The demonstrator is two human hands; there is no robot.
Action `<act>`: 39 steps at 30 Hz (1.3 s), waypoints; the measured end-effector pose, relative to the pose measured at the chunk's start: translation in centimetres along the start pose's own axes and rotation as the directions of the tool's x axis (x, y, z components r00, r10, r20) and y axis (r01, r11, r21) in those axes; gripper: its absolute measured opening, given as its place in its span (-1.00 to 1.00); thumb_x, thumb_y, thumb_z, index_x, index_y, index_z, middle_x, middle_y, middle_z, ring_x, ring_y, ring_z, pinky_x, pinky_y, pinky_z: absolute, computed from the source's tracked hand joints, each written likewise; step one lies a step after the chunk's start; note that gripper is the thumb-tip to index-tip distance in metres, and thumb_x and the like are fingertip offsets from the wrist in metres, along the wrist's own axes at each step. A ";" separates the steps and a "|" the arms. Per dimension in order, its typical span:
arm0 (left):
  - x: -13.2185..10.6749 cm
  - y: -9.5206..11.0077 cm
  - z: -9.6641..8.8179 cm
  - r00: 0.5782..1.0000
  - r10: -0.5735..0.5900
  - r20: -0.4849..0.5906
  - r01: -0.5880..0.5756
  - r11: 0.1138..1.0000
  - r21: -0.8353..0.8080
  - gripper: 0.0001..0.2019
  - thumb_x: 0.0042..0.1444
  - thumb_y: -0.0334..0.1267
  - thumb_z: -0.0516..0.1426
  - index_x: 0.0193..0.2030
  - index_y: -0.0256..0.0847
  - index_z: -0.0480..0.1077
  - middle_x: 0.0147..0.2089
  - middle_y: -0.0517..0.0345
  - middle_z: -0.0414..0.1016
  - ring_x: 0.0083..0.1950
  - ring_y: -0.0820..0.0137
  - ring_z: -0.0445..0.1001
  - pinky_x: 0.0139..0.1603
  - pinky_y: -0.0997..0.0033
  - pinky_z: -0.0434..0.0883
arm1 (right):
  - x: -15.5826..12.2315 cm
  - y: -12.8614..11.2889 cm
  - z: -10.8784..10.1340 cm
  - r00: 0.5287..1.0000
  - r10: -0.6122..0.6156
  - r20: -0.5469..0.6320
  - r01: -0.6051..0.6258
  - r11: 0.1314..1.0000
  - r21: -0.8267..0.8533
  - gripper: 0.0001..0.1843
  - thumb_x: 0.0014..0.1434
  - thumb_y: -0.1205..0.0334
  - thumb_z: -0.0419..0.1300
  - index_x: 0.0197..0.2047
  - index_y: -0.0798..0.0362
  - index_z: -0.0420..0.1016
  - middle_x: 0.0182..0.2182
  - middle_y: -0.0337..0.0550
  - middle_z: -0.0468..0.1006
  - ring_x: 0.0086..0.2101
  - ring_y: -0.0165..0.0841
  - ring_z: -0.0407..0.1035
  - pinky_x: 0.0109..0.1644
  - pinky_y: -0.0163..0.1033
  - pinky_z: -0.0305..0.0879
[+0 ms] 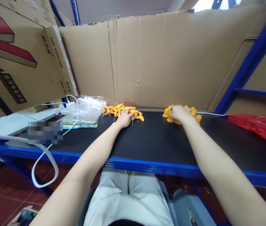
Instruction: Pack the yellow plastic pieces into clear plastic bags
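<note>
My left hand (124,119) lies over a pile of orange-yellow branch-like plastic pieces (117,110), fingers spread and touching them. Thin spiral wires (133,121) hang from several of these pieces. Further right, my right hand (179,113) reaches down onto a cluster of yellow cup-shaped plastic pieces (197,118). Its fingers are bent around a piece at the cluster's left side, though the fingertips are partly hidden. Both groups rest toward the back of the black tabletop (152,141).
Clear plastic bags (88,108) lie at the left, beside a white charger with cables (70,106). A red plastic bag (257,127) is at the right. Cardboard (170,59) walls the back, and a blue edge beam (152,165) runs along the front. Someone's phone (26,216) shows at lower left.
</note>
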State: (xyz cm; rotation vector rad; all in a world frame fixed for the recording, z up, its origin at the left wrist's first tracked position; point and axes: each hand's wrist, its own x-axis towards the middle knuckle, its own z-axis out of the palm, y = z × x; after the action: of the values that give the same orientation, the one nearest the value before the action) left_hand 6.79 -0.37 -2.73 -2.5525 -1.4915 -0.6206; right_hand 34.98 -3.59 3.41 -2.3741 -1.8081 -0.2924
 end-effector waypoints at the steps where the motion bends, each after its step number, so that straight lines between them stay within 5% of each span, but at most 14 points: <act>1: 0.0 0.0 0.0 1.000 0.006 0.003 -0.006 1.000 -0.011 -0.65 0.16 -0.33 -0.01 0.08 -0.01 0.30 0.27 -0.02 0.11 0.30 0.07 0.03 0.17 -0.21 0.05 | 0.0 -0.1 0.0 1.000 -0.002 0.015 0.002 1.000 -0.001 -0.77 0.02 0.24 0.12 -0.24 0.06 0.52 -0.16 0.06 0.52 -0.11 -0.11 0.37 -0.07 -0.04 0.18; 6: 0.2 0.4 -0.4 0.998 -0.005 -0.060 -0.002 0.994 -0.111 -0.69 0.25 -0.33 -0.14 0.04 -0.10 0.29 0.18 -0.04 0.26 0.21 0.17 0.20 0.12 -0.12 0.15 | 0.0 -0.2 0.4 0.998 -0.032 0.046 0.032 0.999 0.004 -0.78 0.04 0.27 0.12 -0.22 0.06 0.51 -0.14 0.06 0.50 -0.02 -0.03 0.30 0.03 0.14 0.05; 12: 0.5 0.8 -1.5 0.954 -0.080 -0.289 0.012 0.973 -0.232 -0.70 0.28 -0.23 -0.15 0.08 -0.18 0.22 0.26 -0.09 0.16 0.21 0.23 0.21 0.11 0.16 0.24 | 0.4 0.2 1.3 0.995 -0.103 -0.016 0.104 0.992 0.072 -0.75 -0.03 0.26 0.26 -0.20 0.03 0.51 -0.12 0.11 0.47 -0.01 0.11 0.24 0.01 0.23 0.01; 19: 0.7 1.2 -1.9 0.906 -0.110 -0.409 0.026 0.978 -0.206 -0.72 0.25 -0.23 -0.09 0.04 -0.19 0.25 0.16 -0.12 0.18 0.00 0.26 0.38 -0.06 0.25 0.36 | 0.4 -2.0 2.3 0.922 -0.371 0.107 0.325 0.896 0.301 -0.81 -0.06 0.24 0.31 -0.38 0.11 0.42 -0.37 -0.07 0.51 -0.32 -0.26 0.39 -0.21 -0.21 0.24; 25: 0.2 1.0 -2.2 0.956 -0.021 -0.293 -0.004 0.996 -0.084 -0.75 0.17 -0.38 -0.04 -0.06 -0.20 0.36 -0.01 -0.06 0.29 -0.06 0.30 0.38 -0.04 0.28 0.34 | -0.7 -4.1 2.8 0.917 -0.397 0.043 0.372 0.887 0.274 -0.67 -0.09 0.06 0.31 -0.36 0.09 0.33 -0.39 -0.17 0.49 -0.39 -0.37 0.34 -0.40 -0.35 0.13; 30: -0.2 1.4 -2.4 0.992 -0.088 -0.092 0.088 0.996 0.002 -0.74 0.11 -0.33 0.03 -0.07 -0.12 0.41 -0.10 0.01 0.43 -0.11 0.23 0.43 -0.13 0.27 0.36 | -0.8 -4.6 2.8 0.866 -0.499 -0.025 0.493 0.845 0.205 -0.66 -0.09 0.18 0.31 -0.25 0.08 0.34 -0.31 -0.13 0.50 -0.32 -0.33 0.37 -0.34 -0.33 0.16; 34: -0.4 1.8 -2.6 0.985 -0.160 -0.057 0.162 0.986 0.036 -0.75 0.07 -0.32 0.04 -0.12 -0.11 0.44 -0.14 0.05 0.50 -0.10 0.21 0.45 -0.13 0.24 0.36 | -0.7 -4.9 2.9 0.800 -0.597 -0.066 0.599 0.786 0.155 -0.73 -0.06 0.26 0.28 -0.23 0.07 0.41 -0.19 -0.07 0.50 -0.18 -0.24 0.37 -0.19 -0.28 0.20; 39: -0.5 1.7 -2.8 0.975 -0.212 -0.065 0.215 0.976 0.046 -0.72 0.05 -0.30 0.04 -0.11 -0.09 0.45 -0.14 0.06 0.52 -0.14 0.20 0.47 -0.16 0.25 0.37 | -0.4 -4.6 2.9 0.810 -0.584 -0.058 0.586 0.801 0.124 -0.72 0.00 0.28 0.23 -0.16 0.08 0.47 -0.15 -0.01 0.51 -0.14 -0.18 0.39 -0.11 -0.21 0.22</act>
State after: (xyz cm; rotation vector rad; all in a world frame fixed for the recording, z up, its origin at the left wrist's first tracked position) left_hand 7.25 -2.53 -0.23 -2.3321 -1.7513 -0.6666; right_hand 30.62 -2.07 0.45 -1.6538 -2.4290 -0.2367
